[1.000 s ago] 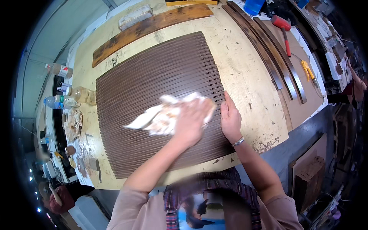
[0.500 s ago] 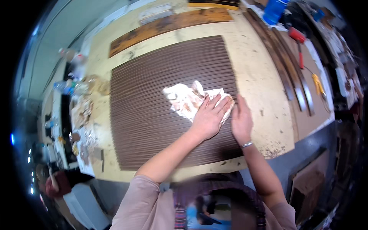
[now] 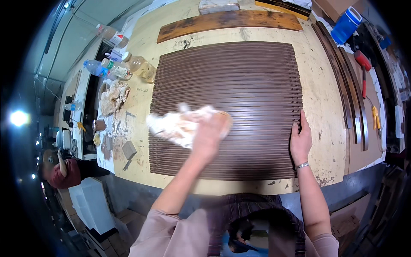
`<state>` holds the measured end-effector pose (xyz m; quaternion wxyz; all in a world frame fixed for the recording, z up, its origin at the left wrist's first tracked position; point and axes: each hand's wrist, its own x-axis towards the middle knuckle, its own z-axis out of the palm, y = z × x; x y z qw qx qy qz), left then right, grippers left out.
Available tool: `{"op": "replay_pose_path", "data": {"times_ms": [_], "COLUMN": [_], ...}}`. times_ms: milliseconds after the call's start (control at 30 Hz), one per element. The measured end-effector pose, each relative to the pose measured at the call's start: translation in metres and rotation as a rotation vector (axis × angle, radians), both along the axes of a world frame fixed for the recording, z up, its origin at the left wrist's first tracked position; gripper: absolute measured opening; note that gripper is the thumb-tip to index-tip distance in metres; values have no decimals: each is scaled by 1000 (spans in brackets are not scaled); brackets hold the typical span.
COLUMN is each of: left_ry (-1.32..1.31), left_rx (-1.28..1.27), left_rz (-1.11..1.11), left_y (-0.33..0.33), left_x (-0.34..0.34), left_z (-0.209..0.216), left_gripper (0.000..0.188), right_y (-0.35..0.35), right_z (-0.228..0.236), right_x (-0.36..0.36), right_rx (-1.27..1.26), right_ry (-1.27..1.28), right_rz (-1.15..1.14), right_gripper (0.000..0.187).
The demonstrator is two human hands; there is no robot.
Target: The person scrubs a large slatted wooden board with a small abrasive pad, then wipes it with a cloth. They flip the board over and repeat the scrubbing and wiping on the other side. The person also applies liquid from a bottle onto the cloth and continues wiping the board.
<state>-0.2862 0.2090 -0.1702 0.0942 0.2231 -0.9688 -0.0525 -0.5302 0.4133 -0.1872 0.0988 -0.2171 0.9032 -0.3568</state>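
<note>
A dark brown ribbed wooden panel (image 3: 257, 85) lies flat in front of me, its ridges running left to right. My left hand (image 3: 207, 139), smeared by motion, is on a white rag (image 3: 175, 128) with brown stains, over the panel's left half. The rag is bunched under the palm and trails out to the left past the panel's edge. At the panel's right edge rests my right hand (image 3: 301, 141), with fingers stretched forward and thumb against the side; it holds nothing.
The panel lies on a pale worktable (image 3: 321, 141). Beyond it is a brown stained board (image 3: 227, 22). Left are bottles (image 3: 139, 68), a crumpled stained cloth (image 3: 114, 97) and a small block (image 3: 129, 150). Right are dark wood strips (image 3: 338, 77), a red mallet (image 3: 363, 62) and a blue jug (image 3: 346, 25).
My left hand has swept the rag leftward across the panel, from its right part to its left. My right hand stays at the right edge. The view has shifted.
</note>
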Motion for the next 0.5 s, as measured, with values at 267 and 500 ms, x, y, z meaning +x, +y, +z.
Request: {"op": "replay_pose_path", "data": {"times_ms": [267, 500], "left_ry": [242, 99], "left_rx": [39, 90], "left_rz": [275, 93], "left_y": [-52, -68], "left_x": [81, 94], "left_z": [-21, -2], "left_gripper": [49, 51], "right_y": [-4, -5], "right_z": [7, 5], "right_x": [5, 4], "right_rx": [18, 62], "right_ry": [22, 73], "right_rz": [-6, -26], "right_gripper": [53, 53]}}
